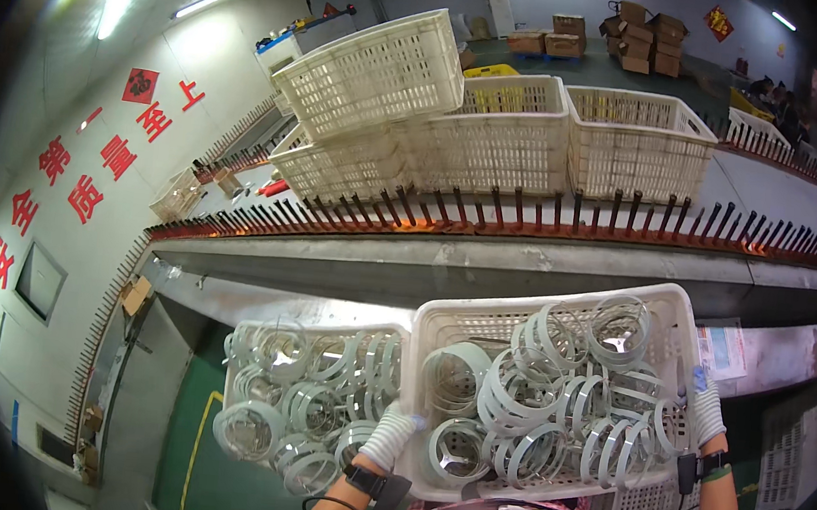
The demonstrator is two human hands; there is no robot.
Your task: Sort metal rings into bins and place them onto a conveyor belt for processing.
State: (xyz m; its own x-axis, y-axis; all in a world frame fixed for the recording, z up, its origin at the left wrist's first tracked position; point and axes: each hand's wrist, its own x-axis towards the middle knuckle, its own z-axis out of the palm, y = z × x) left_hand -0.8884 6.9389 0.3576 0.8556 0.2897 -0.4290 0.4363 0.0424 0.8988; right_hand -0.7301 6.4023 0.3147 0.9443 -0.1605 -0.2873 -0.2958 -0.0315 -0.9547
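Note:
I hold a white plastic crate [661, 306] against my chest, filled with several flat white metal rings [532, 402]. My left hand [391, 430], in a white knit glove, grips the crate's left rim. My right hand [706, 409], also gloved, grips its right rim. Beside it on the left sits a second white crate [246, 330] of the same kind, also full of rings [318, 403]. A black band is on each wrist.
Ahead runs a conveyor line [528, 222] with rows of dark upright pins on an orange rail. Behind it stand several empty white lattice crates [497, 132], one tilted on top. Cardboard boxes [641, 37] are stacked far back. A grey wall [94, 179] is at left.

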